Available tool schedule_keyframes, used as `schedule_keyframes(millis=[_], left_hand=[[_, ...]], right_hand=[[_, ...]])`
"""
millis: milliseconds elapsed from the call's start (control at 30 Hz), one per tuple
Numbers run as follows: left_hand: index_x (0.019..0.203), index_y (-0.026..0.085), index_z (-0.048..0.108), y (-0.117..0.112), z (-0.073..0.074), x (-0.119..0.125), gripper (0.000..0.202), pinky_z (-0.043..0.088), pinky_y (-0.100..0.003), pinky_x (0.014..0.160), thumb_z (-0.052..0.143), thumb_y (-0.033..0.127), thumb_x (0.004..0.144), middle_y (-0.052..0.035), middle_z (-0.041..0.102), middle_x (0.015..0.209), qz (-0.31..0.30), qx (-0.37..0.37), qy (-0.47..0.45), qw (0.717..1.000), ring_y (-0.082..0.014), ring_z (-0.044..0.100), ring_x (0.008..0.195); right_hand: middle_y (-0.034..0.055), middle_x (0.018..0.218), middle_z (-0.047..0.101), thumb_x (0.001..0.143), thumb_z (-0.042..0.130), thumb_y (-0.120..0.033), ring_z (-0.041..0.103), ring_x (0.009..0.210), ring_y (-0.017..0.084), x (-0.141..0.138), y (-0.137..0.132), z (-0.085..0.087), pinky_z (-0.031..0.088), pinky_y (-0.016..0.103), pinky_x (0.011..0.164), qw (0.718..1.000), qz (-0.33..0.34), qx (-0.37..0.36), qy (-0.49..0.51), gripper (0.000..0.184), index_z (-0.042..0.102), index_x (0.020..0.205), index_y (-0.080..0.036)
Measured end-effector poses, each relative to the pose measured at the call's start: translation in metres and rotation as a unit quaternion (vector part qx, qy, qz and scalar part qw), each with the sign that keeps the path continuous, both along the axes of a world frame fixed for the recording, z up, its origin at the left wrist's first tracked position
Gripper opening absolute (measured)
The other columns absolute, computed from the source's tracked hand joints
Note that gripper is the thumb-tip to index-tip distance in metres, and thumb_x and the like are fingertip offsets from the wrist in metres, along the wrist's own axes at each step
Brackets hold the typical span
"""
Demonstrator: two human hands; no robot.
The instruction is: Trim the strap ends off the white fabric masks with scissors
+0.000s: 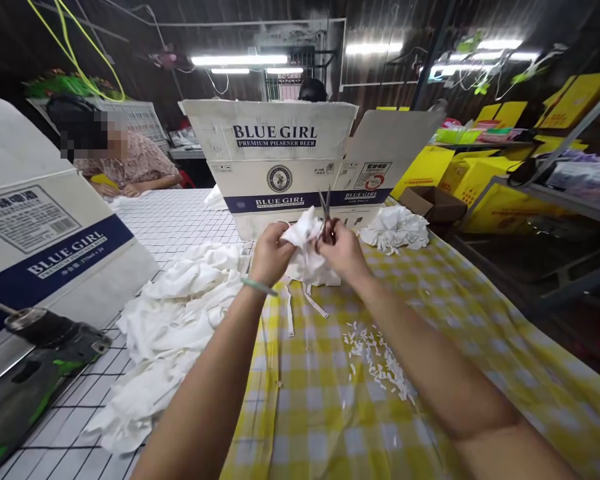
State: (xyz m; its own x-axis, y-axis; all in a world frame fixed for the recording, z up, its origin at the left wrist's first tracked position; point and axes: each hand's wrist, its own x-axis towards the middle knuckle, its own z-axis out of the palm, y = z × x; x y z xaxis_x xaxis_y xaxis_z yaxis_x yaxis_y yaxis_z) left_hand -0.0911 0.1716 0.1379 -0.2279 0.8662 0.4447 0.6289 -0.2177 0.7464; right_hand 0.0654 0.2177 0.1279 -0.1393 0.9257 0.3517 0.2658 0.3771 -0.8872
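Between my hands is a bunched white cloth piece (307, 250), with thin white straps hanging from it onto the yellow checked tablecloth (325, 393). My left hand (273, 253) is closed, pinching the cloth's left side. A pair of scissors (325, 208) is in my right hand (345, 252), blades pointing up and slightly apart at the cloth's right edge. Some of the cloth also rests against the right fingers. Left of my left arm lies a long heap of white cloth (180, 313). A smaller white pile (397, 228) sits beyond my right hand.
An opened carton (280, 160) stands upright ahead, another carton (55, 233) at left. A dark power tool (45, 360) lies at lower left. Small white scraps (380, 363) are scattered near my right forearm. A co-worker (125, 153) sits at far left. Shelving (575, 200) stands at right.
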Motion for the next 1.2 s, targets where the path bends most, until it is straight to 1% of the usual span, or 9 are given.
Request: schedule_keyframes(millis=[133,200,300,467,633,833,933,1100,1200], left_hand=[[0.088,0.014,0.068,0.009,-0.038,0.016,0.017,0.043,-0.051,0.101,0.065,0.020,0.073,-0.0162,0.067,0.114,0.023,-0.046,0.008,0.999,-0.0346,0.058,0.116],[0.102,0.014,0.068,-0.015,-0.066,0.031,0.027,0.040,-0.051,0.107,0.064,0.029,0.080,-0.0169,0.061,0.130,0.005,-0.051,-0.001,0.999,-0.0343,0.052,0.128],[0.123,0.017,0.060,-0.053,-0.101,0.057,0.037,0.054,-0.042,0.094,0.052,0.036,0.092,-0.0125,0.068,0.121,-0.091,-0.069,-0.029,0.993,-0.0263,0.065,0.113],[0.110,0.014,0.064,-0.086,-0.131,0.087,0.031,0.052,-0.045,0.100,0.037,0.022,0.097,-0.0167,0.068,0.119,-0.087,-0.063,-0.016,0.994,-0.0261,0.065,0.113],[0.115,0.019,0.063,-0.093,-0.134,0.064,0.027,0.052,-0.038,0.101,0.049,0.030,0.094,-0.0116,0.068,0.122,-0.106,-0.050,0.037,0.992,-0.0226,0.062,0.117],[0.100,0.017,0.066,-0.051,-0.120,-0.062,0.021,0.023,-0.064,0.110,0.054,0.013,0.084,-0.0157,0.066,0.111,0.078,-0.060,0.094,0.991,-0.0348,0.047,0.126],[0.081,0.016,0.066,-0.057,-0.103,-0.097,0.011,0.029,-0.062,0.105,0.059,0.009,0.076,-0.0141,0.065,0.097,0.118,-0.056,0.123,0.984,-0.0355,0.052,0.114],[0.102,0.018,0.064,-0.143,-0.091,-0.058,0.021,0.049,-0.036,0.083,0.057,0.012,0.083,-0.0085,0.059,0.100,0.107,0.101,0.131,0.980,-0.0216,0.058,0.094],[0.101,0.018,0.064,-0.191,-0.111,-0.026,0.025,0.051,-0.031,0.074,0.049,0.005,0.086,-0.0078,0.061,0.096,-0.026,0.002,0.183,0.983,-0.0193,0.059,0.086]], right_hand=[[0.0009,0.080,0.058,0.070,0.065,-0.038,0.055,0.082,0.018,0.021,0.022,-0.026,0.045,0.032,0.078,0.999,-0.028,-0.036,-0.018,0.026,0.046,0.074,-0.022],[0.0019,0.080,0.062,0.072,0.064,-0.038,0.058,0.079,0.018,0.030,-0.002,-0.056,0.048,0.031,0.074,0.996,0.012,-0.080,-0.023,0.023,0.050,0.076,-0.020],[0.0001,0.070,0.064,0.075,0.058,-0.033,0.060,0.061,0.015,0.035,-0.055,-0.094,0.049,0.026,0.058,0.978,0.124,-0.162,-0.034,0.015,0.056,0.079,-0.019],[-0.0001,0.068,0.066,0.077,0.053,-0.025,0.060,0.055,0.016,0.038,-0.117,-0.123,0.047,0.025,0.050,0.970,0.126,-0.201,-0.047,0.018,0.060,0.094,-0.021],[0.0040,0.078,0.066,0.082,0.055,-0.034,0.060,0.071,0.019,0.035,-0.119,-0.129,0.048,0.030,0.064,0.987,0.004,-0.091,-0.130,0.013,0.058,0.084,-0.021],[-0.0001,0.081,0.058,0.066,0.074,-0.050,0.053,0.071,0.016,-0.008,-0.080,-0.118,0.046,0.029,0.065,0.983,0.028,-0.138,-0.119,0.043,0.050,0.087,-0.021],[0.0001,0.086,0.058,0.070,0.072,-0.051,0.052,0.072,0.015,-0.025,-0.073,-0.109,0.046,0.030,0.071,0.987,0.044,-0.140,-0.067,0.043,0.050,0.091,-0.021],[0.0003,0.083,0.061,0.071,0.074,-0.047,0.056,0.073,0.015,-0.021,-0.096,-0.103,0.048,0.030,0.074,0.980,0.105,-0.165,0.048,0.039,0.050,0.087,-0.022],[0.0024,0.093,0.065,0.067,0.078,-0.046,0.063,0.081,0.016,-0.010,-0.119,-0.111,0.052,0.032,0.079,0.951,0.168,-0.239,0.104,0.044,0.048,0.090,-0.024]])
